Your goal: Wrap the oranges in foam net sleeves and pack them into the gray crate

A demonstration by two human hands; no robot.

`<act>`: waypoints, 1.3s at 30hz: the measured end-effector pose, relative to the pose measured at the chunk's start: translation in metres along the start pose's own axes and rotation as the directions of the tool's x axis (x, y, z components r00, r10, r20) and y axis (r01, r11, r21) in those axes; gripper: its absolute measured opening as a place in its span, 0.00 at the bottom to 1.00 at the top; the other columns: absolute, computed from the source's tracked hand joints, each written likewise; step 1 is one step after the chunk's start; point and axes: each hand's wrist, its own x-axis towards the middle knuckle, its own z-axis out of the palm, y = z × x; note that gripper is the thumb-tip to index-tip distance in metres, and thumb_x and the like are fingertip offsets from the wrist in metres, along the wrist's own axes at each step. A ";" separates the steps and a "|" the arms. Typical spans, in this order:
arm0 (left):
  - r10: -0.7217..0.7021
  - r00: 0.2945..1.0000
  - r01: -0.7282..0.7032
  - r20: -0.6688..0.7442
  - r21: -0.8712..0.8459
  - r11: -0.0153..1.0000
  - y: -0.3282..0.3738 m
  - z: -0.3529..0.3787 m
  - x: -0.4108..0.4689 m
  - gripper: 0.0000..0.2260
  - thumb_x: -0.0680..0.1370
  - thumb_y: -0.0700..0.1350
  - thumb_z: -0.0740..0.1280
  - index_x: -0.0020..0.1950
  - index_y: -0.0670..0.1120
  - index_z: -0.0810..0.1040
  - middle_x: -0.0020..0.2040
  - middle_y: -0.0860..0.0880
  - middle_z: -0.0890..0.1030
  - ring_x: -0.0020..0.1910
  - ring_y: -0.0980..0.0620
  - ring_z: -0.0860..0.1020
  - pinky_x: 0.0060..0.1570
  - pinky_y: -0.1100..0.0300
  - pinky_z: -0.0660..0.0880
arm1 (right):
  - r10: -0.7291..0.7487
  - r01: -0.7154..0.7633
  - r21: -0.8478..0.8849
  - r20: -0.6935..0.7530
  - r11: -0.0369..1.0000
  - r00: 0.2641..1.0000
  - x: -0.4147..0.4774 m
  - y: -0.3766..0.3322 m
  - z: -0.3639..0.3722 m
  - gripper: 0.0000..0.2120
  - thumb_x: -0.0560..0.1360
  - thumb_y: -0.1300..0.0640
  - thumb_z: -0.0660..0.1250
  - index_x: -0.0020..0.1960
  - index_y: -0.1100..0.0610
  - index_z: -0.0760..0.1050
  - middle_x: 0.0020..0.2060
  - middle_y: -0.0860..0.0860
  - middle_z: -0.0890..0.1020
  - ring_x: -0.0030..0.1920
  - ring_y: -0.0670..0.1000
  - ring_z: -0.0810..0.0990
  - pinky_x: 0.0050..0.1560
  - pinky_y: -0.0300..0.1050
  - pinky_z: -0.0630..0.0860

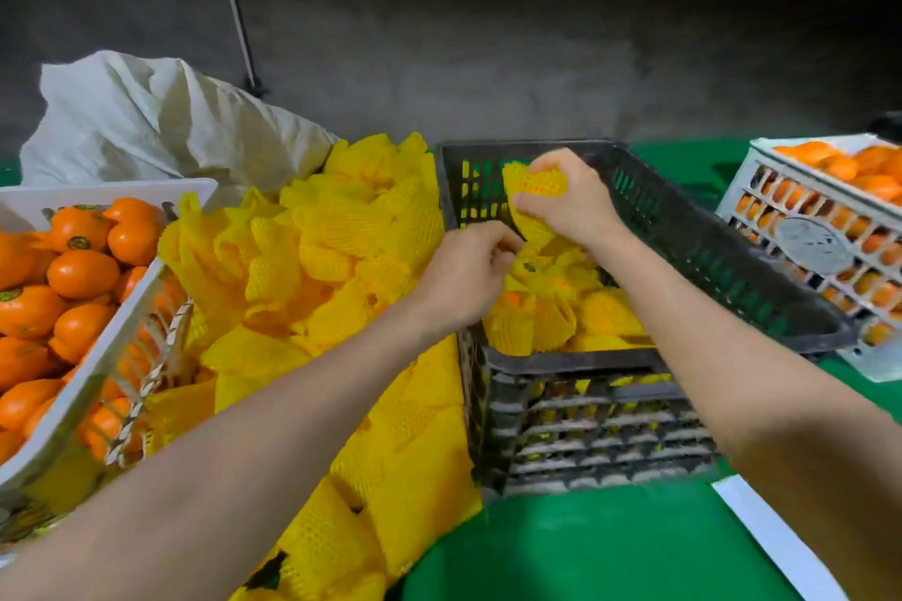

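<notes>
Above the dark gray crate (732, 254) my right hand (571, 200) grips an orange in a yellow foam net sleeve (539, 183). My left hand (463, 273) is at the crate's left rim with fingers curled, pinching the sleeve's lower end. Several sleeved oranges (561, 312) lie inside the crate. A pile of loose yellow foam net sleeves (317, 259) lies left of the crate. Bare oranges (73, 278) fill a white crate (122, 356) at far left.
A second white crate of oranges (810, 229) stands at the right on the green table surface (585, 547). A white woven sack (161, 117) sits behind the sleeve pile. A gray wall rises behind everything.
</notes>
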 end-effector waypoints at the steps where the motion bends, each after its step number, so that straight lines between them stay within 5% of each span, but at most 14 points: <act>1: -0.001 0.996 -0.008 0.087 0.106 0.994 0.000 0.009 0.008 0.09 0.78 0.38 0.64 0.57 0.43 0.80 0.53 0.44 0.82 0.54 0.45 0.78 0.49 0.59 0.71 | -0.001 0.020 -0.164 0.117 0.986 0.993 0.013 0.015 0.002 0.16 0.68 0.53 0.73 0.54 0.52 0.75 0.53 0.48 0.78 0.56 0.51 0.75 0.53 0.42 0.68; 5: -0.063 0.967 -0.065 0.247 0.477 0.877 -0.006 0.028 0.018 0.09 0.77 0.46 0.66 0.56 0.53 0.80 0.55 0.48 0.81 0.55 0.46 0.77 0.45 0.56 0.71 | 0.078 0.256 -0.555 0.507 0.791 0.858 0.042 0.056 0.033 0.18 0.70 0.49 0.69 0.58 0.51 0.73 0.59 0.54 0.77 0.60 0.58 0.74 0.59 0.49 0.72; 10: -0.052 0.972 -0.051 0.228 0.421 0.906 -0.007 0.027 0.015 0.08 0.77 0.44 0.66 0.55 0.52 0.80 0.50 0.49 0.82 0.51 0.48 0.78 0.45 0.55 0.74 | 0.203 0.314 -0.571 0.665 0.759 0.719 0.045 0.085 0.071 0.26 0.75 0.45 0.63 0.70 0.52 0.63 0.66 0.60 0.68 0.64 0.63 0.68 0.62 0.55 0.67; 13: -0.053 0.980 -0.017 0.192 0.346 0.938 -0.007 0.026 0.012 0.09 0.78 0.43 0.65 0.57 0.50 0.80 0.53 0.48 0.82 0.52 0.49 0.78 0.50 0.55 0.76 | 0.282 0.328 -0.548 0.752 0.769 0.596 0.044 0.099 0.074 0.31 0.77 0.42 0.58 0.76 0.50 0.52 0.75 0.56 0.58 0.74 0.62 0.55 0.72 0.61 0.54; 15: -0.037 0.989 0.000 0.145 0.250 0.968 -0.009 0.024 0.009 0.09 0.79 0.42 0.64 0.57 0.48 0.80 0.54 0.48 0.81 0.52 0.51 0.78 0.50 0.58 0.76 | 0.340 0.250 -0.585 0.710 0.772 0.616 0.045 0.101 0.067 0.37 0.76 0.40 0.61 0.76 0.41 0.42 0.76 0.56 0.43 0.75 0.63 0.46 0.72 0.64 0.50; 17: -0.034 0.997 0.029 0.067 0.081 0.996 -0.008 0.019 0.003 0.09 0.79 0.40 0.64 0.57 0.44 0.80 0.54 0.47 0.81 0.51 0.54 0.77 0.49 0.62 0.74 | 0.302 0.237 -0.618 0.638 0.750 0.708 0.043 0.093 0.058 0.40 0.74 0.39 0.64 0.74 0.38 0.41 0.75 0.57 0.38 0.74 0.67 0.47 0.71 0.64 0.54; 22: -0.184 0.980 0.165 -0.069 -0.227 0.960 -0.025 -0.037 -0.018 0.09 0.78 0.35 0.65 0.56 0.41 0.79 0.51 0.46 0.80 0.49 0.52 0.78 0.48 0.62 0.74 | -0.241 0.393 -0.357 0.402 0.847 0.883 0.020 0.033 0.033 0.21 0.76 0.49 0.65 0.66 0.55 0.71 0.66 0.56 0.73 0.67 0.57 0.69 0.66 0.54 0.66; 26: -0.329 0.935 0.285 -0.133 -0.271 0.919 -0.058 -0.110 -0.043 0.07 0.79 0.36 0.64 0.55 0.42 0.78 0.46 0.46 0.81 0.39 0.54 0.79 0.38 0.62 0.75 | -0.518 0.522 -0.064 0.063 0.851 0.853 -0.019 -0.038 0.031 0.09 0.75 0.60 0.66 0.51 0.63 0.80 0.50 0.58 0.82 0.52 0.57 0.79 0.56 0.53 0.73; 28: -0.362 0.918 0.317 -0.160 -0.250 0.915 -0.071 -0.135 -0.056 0.06 0.79 0.37 0.64 0.53 0.45 0.78 0.43 0.50 0.81 0.38 0.55 0.80 0.36 0.66 0.76 | -0.576 0.570 0.117 0.023 0.813 0.817 -0.051 -0.073 0.047 0.08 0.73 0.61 0.65 0.48 0.63 0.80 0.45 0.57 0.83 0.46 0.54 0.79 0.49 0.49 0.75; 32: -0.421 0.880 0.367 -0.220 -0.249 0.896 -0.093 -0.160 -0.083 0.06 0.79 0.36 0.64 0.52 0.45 0.78 0.42 0.50 0.81 0.34 0.58 0.80 0.36 0.65 0.76 | -0.635 0.602 0.217 0.380 0.768 0.673 -0.114 -0.108 0.117 0.10 0.73 0.62 0.67 0.53 0.63 0.78 0.50 0.59 0.81 0.52 0.57 0.78 0.53 0.43 0.68; 35: -0.448 0.864 0.384 -0.232 -0.272 0.882 -0.106 -0.171 -0.105 0.06 0.79 0.36 0.64 0.53 0.44 0.78 0.42 0.50 0.82 0.32 0.61 0.80 0.34 0.68 0.76 | -0.416 0.550 0.051 0.714 0.834 0.563 -0.142 -0.113 0.180 0.23 0.76 0.59 0.64 0.69 0.63 0.65 0.66 0.61 0.70 0.67 0.58 0.67 0.64 0.44 0.60; 37: -0.450 0.866 0.396 -0.218 -0.250 0.884 -0.114 -0.177 -0.122 0.06 0.79 0.37 0.65 0.53 0.45 0.79 0.43 0.51 0.82 0.35 0.60 0.81 0.36 0.65 0.77 | -0.321 0.576 -0.047 0.793 0.816 0.519 -0.151 -0.113 0.212 0.30 0.77 0.55 0.63 0.74 0.62 0.55 0.71 0.60 0.63 0.71 0.58 0.62 0.69 0.48 0.59; 39: -0.462 0.864 0.412 -0.203 -0.246 0.878 -0.121 -0.184 -0.138 0.06 0.79 0.38 0.65 0.52 0.47 0.78 0.44 0.50 0.82 0.38 0.56 0.81 0.40 0.60 0.78 | -0.256 0.555 -0.114 0.799 0.824 0.545 -0.156 -0.113 0.232 0.30 0.77 0.51 0.63 0.74 0.61 0.56 0.71 0.60 0.65 0.70 0.58 0.63 0.68 0.50 0.61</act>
